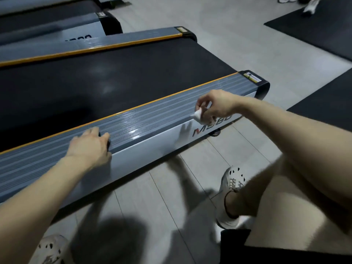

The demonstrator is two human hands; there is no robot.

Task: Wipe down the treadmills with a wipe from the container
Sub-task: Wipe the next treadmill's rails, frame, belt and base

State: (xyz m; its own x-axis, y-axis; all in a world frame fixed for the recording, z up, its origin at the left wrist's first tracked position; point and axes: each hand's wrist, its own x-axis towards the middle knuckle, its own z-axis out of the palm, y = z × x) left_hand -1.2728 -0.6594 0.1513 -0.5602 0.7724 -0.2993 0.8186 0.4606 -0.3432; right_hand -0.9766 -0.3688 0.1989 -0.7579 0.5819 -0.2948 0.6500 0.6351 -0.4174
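At the far left, behind the near machine, a second treadmill (57, 25) stands parallel to it, with the same grey rail and black end.

The person crouches on the pale tiled floor (152, 197) beside the near treadmill (144, 149). One light shoe (49, 250) shows at the bottom left. The left hand (91, 147) lies palm down on the grey ribbed side rail (152, 119), near the rail's outer edge. Its fingers (103, 137) are bent a little and close together, and a small dark shape shows just under the fingertips. I cannot tell whether they grip something or only rest on the rail.

Behind the rail runs a thin orange strip (133, 108), and behind that the wide black belt (114, 77).

Further right along the same rail, the right hand (215, 107) hangs over the outer edge with the wrist bent down. Its thumb and fingers are clamped on a small crumpled white wipe (199, 116). The wipe touches the edge where the ribbed top meets the smooth pale side panel, just above the red and dark lettering (198, 131) on that panel.

To the right of this hand, the rail ends in a black rounded cap (263, 88) with a small label on top. Below the right forearm there is the bent bare leg, with the other light shoe (232, 187) on the floor.

At the top right, a black mat (314, 25) lies on the floor, well apart from the treadmill.
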